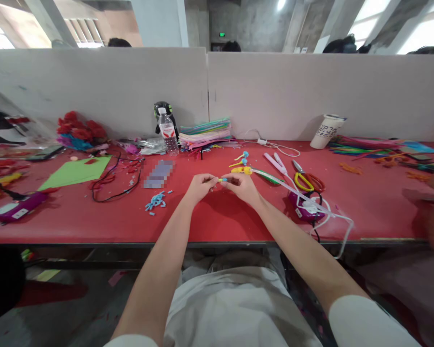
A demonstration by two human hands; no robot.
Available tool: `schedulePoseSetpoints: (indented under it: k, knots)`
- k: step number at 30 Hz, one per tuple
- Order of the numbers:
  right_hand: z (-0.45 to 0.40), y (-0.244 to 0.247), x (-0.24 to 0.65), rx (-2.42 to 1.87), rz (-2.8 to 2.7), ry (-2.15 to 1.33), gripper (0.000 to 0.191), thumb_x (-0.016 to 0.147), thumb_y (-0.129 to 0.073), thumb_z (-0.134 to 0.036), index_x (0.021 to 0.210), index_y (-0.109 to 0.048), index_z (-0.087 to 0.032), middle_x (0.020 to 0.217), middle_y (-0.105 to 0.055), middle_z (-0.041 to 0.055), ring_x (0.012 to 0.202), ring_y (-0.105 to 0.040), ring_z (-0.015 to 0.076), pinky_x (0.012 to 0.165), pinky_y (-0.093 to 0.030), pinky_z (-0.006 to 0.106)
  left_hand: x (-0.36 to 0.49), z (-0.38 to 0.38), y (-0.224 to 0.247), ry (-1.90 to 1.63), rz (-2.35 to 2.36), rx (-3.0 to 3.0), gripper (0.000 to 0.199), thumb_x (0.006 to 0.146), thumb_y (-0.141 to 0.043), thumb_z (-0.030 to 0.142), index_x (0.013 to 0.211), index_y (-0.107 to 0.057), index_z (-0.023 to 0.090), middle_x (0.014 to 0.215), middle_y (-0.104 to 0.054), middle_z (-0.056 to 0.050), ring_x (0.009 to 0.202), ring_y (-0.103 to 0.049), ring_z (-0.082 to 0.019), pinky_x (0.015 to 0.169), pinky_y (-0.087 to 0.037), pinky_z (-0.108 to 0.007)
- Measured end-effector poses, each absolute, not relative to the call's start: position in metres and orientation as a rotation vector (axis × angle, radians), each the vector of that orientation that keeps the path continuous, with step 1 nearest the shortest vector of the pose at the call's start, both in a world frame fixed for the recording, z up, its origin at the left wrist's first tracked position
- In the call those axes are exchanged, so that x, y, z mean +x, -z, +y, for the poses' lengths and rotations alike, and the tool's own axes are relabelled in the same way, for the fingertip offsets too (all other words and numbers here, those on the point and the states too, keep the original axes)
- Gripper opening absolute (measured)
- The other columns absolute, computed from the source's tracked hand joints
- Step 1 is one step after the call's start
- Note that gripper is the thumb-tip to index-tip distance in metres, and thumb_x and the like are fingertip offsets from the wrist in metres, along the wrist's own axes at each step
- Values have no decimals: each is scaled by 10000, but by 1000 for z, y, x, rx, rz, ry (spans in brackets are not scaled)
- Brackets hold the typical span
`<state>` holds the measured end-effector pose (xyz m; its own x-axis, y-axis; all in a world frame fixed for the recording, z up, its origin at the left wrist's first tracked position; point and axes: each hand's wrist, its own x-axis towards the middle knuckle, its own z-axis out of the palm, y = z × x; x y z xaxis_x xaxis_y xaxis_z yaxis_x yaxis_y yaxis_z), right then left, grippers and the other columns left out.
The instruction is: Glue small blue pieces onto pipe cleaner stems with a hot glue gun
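Between my two hands, above the red table (217, 226), is a small yellow-and-blue piece (222, 180), too small to make out fully. The fingertips of my left hand (201, 187) pinch its yellow end. My right hand (241, 187) pinches the blue end, thumb and fingers together. Just beyond the right hand lies a yellow-tipped tool (241, 170) with a pale strip running off to the right. Small blue-and-yellow fuzzy pieces (244, 158) lie behind it. Left of my left forearm is a loose pile of short light-blue pieces (155, 201).
Right of my hands are scissors (304, 180), pink tongs-like tool (277, 164) and a purple device (306, 207) with tangled white cord. At the back stand a water bottle (168, 132), bundled pipe cleaners (206, 134) and a paper cup (327, 131). Green paper (77, 172) lies left.
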<state>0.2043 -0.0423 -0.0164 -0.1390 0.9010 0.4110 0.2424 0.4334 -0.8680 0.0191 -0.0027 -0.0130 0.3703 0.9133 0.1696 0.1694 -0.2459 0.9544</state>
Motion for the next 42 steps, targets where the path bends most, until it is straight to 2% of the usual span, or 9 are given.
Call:
schedulePoseSetpoints:
  k: [3, 11, 21, 24, 28, 31, 36, 39, 42]
  knots:
    - [-42, 16, 203, -997, -1631, -805, 482, 702, -747, -452, 1094, -658, -186, 839, -679, 35, 714, -613, 157, 676, -506, 291, 18, -2, 13, -994, 979, 1650, 341, 739, -645, 469, 724, -655, 128, 584, -577, -5, 520, -503, -88, 547, -408, -229]
    - [-40, 19, 206, -1009, -1685, -776, 310, 818, -636, -467, 949, -676, -189, 741, -642, 17, 638, -569, 133, 612, -470, 261, 20, -3, 13, -965, 1005, 1674, 341, 747, -624, 474, 739, -647, 134, 599, -578, -6, 524, -506, -95, 544, -408, -233]
    - [-37, 23, 208, -1087, -1595, -826, 440, 779, -651, -529, 1041, -602, -179, 706, -645, 17, 601, -605, 151, 602, -494, 280, 18, -8, 11, -911, 989, 1856, 386, 787, -598, 515, 771, -660, 134, 651, -615, -20, 560, -520, -102, 568, -415, -232]
    - [-41, 11, 212, -1254, -1700, -815, 421, 781, -617, -594, 827, -602, -176, 540, -592, -4, 470, -547, 135, 516, -442, 263, 16, -3, 15, -1012, 1105, 1846, 397, 798, -574, 529, 754, -655, 143, 601, -579, -5, 533, -494, -101, 539, -387, -230]
    - [-55, -14, 221, -1470, -1996, -860, 592, 860, -408, -687, 593, -559, -181, 427, -532, 13, 416, -509, 127, 511, -405, 261, 15, 2, 18, -1093, 1170, 1815, 384, 802, -566, 518, 709, -634, 152, 590, -558, 2, 523, -486, -100, 541, -384, -233]
    - [-71, -24, 236, -1694, -2192, -871, 645, 848, -370, -728, 594, -596, -180, 492, -587, 52, 480, -562, 157, 546, -410, 275, 15, 2, 18, -1096, 1190, 1779, 375, 799, -567, 514, 712, -637, 156, 591, -559, 1, 521, -492, -103, 542, -386, -236]
    - [-83, -18, 264, -2310, -1952, -176, 705, 798, -336, -797, 686, -638, -170, 671, -648, 139, 663, -635, 268, 603, -413, 339, 16, 1, 18, -1088, 1216, 1745, 375, 789, -571, 519, 715, -643, 159, 584, -552, 0, 526, -494, -108, 539, -380, -237]
    - [-69, -9, 266, -2301, -1887, -130, 748, 736, -372, -846, 826, -660, -162, 763, -668, 151, 735, -650, 294, 639, -440, 359, 17, 0, 17, -1080, 1224, 1751, 377, 783, -574, 522, 702, -639, 160, 582, -552, -1, 533, -497, -110, 544, -379, -237]
    - [-46, 0, 256, -2188, -1881, -134, 656, 718, -510, -782, 920, -668, -178, 844, -682, 142, 807, -653, 304, 685, -463, 370, 16, -1, 15, -1094, 1235, 1746, 377, 780, -573, 524, 717, -646, 160, 592, -565, -4, 542, -504, -114, 554, -385, -238]
